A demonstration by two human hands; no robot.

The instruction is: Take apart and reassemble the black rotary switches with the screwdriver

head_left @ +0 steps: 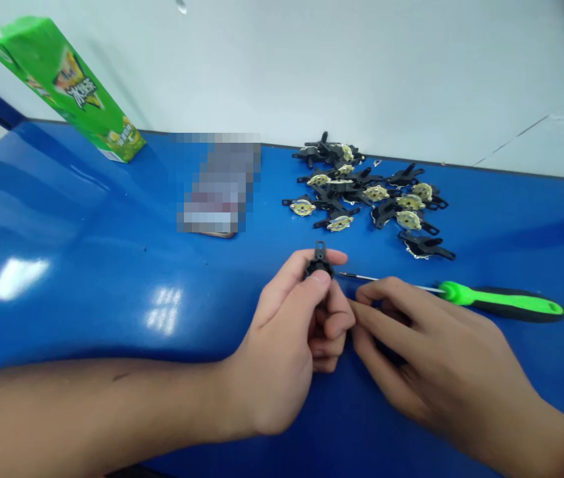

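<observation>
Screwdriver (455,293) at frame right lies partly hidden behind the curled right hand (434,352) (grip unclear), the left hand (282,345) pinching a black part (320,263).

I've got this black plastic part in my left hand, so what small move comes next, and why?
Perhaps bring your right hand to the black plastic part: your left hand pinches it, and your right hand is close by. Whether that hand holds anything is hidden.
</observation>
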